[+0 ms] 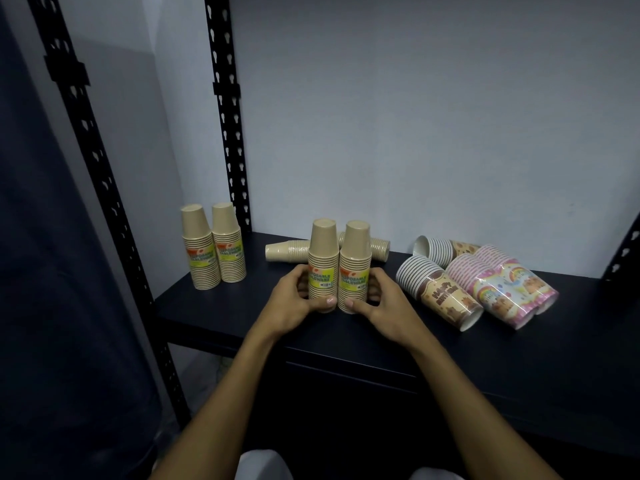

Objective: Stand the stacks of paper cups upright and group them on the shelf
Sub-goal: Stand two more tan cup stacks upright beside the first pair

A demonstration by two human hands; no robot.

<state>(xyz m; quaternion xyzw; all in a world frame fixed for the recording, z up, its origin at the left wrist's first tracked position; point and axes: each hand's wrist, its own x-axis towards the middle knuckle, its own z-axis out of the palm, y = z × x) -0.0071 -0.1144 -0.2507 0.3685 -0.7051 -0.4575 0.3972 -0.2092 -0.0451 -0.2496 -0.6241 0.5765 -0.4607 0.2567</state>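
Note:
Two tan cup stacks stand upright side by side at the middle of the black shelf point(214, 317). My left hand point(294, 303) grips the left stack point(322, 258) and my right hand point(384, 303) grips the right stack point(355, 261), thumbs in front near their bases. Two more tan stacks point(213, 244) stand upright at the back left. Behind the held pair, two tan stacks point(287, 251) lie on their sides, the right one point(381, 247) partly hidden. To the right lie several printed stacks: a brown birthday stack point(440, 292), a brown one behind point(440, 249), and pink rainbow stacks point(502, 289).
Black perforated shelf uprights stand at the left point(86, 140) and back left point(227, 116). Another upright point(623, 251) shows at the far right. A pale wall point(415, 116) closes the back. The shelf's front edge point(346, 355) runs just under my wrists.

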